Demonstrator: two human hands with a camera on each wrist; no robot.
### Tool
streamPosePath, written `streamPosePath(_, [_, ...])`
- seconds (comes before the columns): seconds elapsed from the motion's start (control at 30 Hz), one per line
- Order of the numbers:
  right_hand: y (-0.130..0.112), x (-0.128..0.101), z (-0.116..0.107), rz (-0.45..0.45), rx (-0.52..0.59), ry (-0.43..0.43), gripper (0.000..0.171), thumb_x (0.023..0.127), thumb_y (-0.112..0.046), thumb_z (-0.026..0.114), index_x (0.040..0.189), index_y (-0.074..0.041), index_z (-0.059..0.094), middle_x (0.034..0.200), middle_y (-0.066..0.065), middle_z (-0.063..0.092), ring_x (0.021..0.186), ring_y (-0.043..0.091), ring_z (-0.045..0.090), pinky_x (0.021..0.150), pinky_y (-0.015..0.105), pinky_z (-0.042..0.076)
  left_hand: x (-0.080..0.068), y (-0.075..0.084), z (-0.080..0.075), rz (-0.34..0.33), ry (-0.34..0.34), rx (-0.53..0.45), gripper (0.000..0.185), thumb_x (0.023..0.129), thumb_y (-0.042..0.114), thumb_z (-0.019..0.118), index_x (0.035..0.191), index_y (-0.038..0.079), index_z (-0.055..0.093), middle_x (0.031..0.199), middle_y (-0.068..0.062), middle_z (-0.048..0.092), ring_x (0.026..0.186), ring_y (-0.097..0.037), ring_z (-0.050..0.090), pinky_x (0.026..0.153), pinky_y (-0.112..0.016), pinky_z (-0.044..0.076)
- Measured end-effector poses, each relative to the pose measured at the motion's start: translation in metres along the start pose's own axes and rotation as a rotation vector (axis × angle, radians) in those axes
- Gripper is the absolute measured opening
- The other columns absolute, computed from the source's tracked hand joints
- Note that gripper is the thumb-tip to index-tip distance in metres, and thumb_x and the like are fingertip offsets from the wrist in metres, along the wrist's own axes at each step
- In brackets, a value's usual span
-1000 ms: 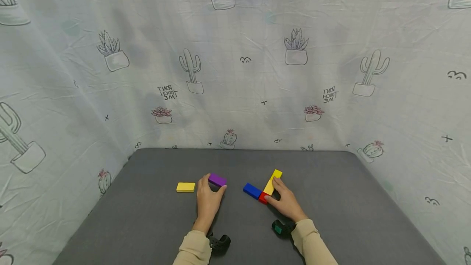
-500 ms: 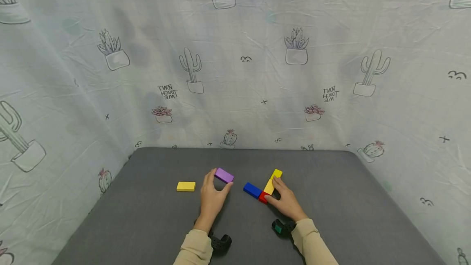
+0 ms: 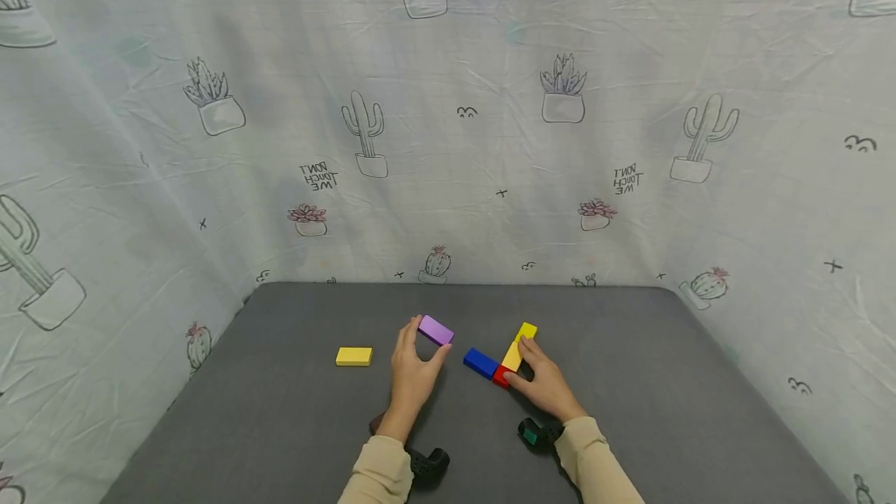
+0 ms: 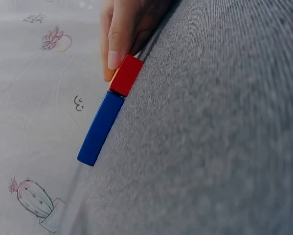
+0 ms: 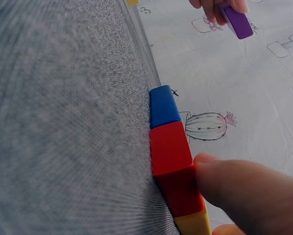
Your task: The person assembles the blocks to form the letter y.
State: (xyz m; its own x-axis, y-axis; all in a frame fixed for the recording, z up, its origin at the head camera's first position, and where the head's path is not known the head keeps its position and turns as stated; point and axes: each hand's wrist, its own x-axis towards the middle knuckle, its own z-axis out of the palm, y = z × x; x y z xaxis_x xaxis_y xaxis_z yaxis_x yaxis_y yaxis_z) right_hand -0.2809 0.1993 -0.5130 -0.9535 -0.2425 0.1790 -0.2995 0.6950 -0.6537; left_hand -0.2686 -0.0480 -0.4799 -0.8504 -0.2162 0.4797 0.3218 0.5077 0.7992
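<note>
Raised over the table, a purple block [image 3: 436, 330] is pinched between the thumb and fingers of my left hand [image 3: 414, 376]. The right wrist view shows the same purple block [image 5: 238, 22] well clear of the table. My right hand [image 3: 546, 387] lies at a corner of joined blocks, its thumb against the red block [image 5: 171, 149] and its fingertips on the near yellow block [image 3: 512, 356]. From the red block, a blue block [image 3: 481, 363] extends to the left. A second yellow block [image 3: 526, 330] continues the row at the far end.
A loose yellow block [image 3: 354, 356] lies flat on the grey table [image 3: 280, 426], left of my left hand. Behind the table hangs a pale cloth [image 3: 462, 154] printed with cactus drawings. Black wrist devices [image 3: 428, 467] sit at both wrists.
My left hand has carried the purple block rightward and up, toward the blue block. The right hand and the joined blocks have stayed in place.
</note>
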Motion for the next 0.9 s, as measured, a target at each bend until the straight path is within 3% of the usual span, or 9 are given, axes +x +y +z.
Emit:
streamPosePath(0.4, [0.002,0.002,-0.002,0.008,-0.014,0.000,0.078,0.088,-0.044,0.064,0.145,0.000,0.034,0.153,0.019,0.029,0.141,0.037,0.025,0.110,0.056,0.028,0.003,0.005,0.021,-0.038,-0.011,-0.003,0.071,0.078,0.026,0.079,0.135,-0.001,0.047,0.135,-0.025,0.048,0.125,-0.042,0.047,0.100,-0.057,0.040])
streamPosePath(0.63, [-0.001,0.003,0.001,0.008,-0.029,0.014,0.077,0.087,-0.043,0.065,0.144,0.001,0.036,0.151,0.020,0.031,0.140,0.038,0.029,0.109,0.056,0.030,0.002,0.005,0.038,-0.134,-0.021,-0.030,0.068,0.079,0.024,0.078,0.133,-0.004,0.048,0.130,-0.024,0.051,0.122,-0.041,0.048,0.101,-0.055,0.040])
streamPosePath(0.9, [-0.002,0.003,0.004,0.016,-0.005,0.017,0.078,0.086,-0.042,0.066,0.144,0.002,0.036,0.151,0.021,0.031,0.140,0.038,0.029,0.109,0.056,0.029,-0.004,-0.002,0.046,-0.220,-0.036,0.002,0.067,0.079,0.022,0.078,0.132,-0.006,0.047,0.127,-0.024,0.052,0.119,-0.042,0.049,0.098,-0.056,0.042])
